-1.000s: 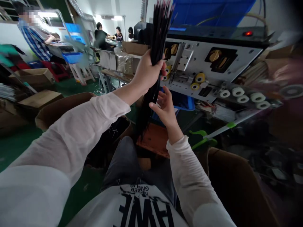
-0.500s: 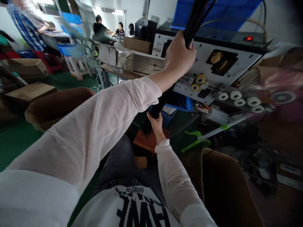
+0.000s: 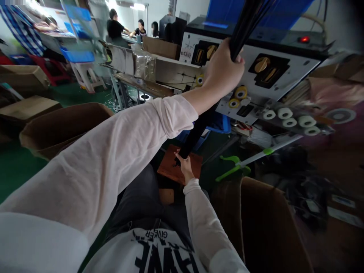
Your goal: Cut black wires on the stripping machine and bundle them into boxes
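We note free air left of the left fingers; a white machine panel stands beyond them, a reddish wooden board below the right fingers.

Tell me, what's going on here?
A person holds a long bundle of thin black wires up in their left hand, while their right hand is at its lower end, above a reddish-brown board. Beside them stands a white-panelled machine with yellow and white rollers. Other people are in the background.
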`<action>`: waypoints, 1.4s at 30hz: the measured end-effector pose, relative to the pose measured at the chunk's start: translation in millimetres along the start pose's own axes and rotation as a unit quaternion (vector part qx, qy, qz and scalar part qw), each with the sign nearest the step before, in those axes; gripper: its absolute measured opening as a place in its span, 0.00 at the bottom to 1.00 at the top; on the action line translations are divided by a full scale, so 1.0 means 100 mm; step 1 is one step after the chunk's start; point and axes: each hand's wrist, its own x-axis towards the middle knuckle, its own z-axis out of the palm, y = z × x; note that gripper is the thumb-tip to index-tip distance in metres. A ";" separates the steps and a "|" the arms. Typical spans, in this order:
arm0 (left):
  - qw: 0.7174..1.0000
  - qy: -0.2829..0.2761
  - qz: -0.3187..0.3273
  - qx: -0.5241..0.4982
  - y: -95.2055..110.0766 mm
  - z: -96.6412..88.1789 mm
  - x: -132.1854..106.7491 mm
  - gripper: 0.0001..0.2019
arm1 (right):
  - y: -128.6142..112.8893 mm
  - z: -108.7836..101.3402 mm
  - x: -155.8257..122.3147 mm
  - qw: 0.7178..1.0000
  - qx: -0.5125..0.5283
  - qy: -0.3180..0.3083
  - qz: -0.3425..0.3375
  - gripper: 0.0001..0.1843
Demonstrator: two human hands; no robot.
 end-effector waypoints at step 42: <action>0.997 -0.048 0.058 0.001 -0.12 -0.16 -0.24 0.09 | 0.31 -0.23 0.08 0.998 -0.058 0.020 0.022 0.20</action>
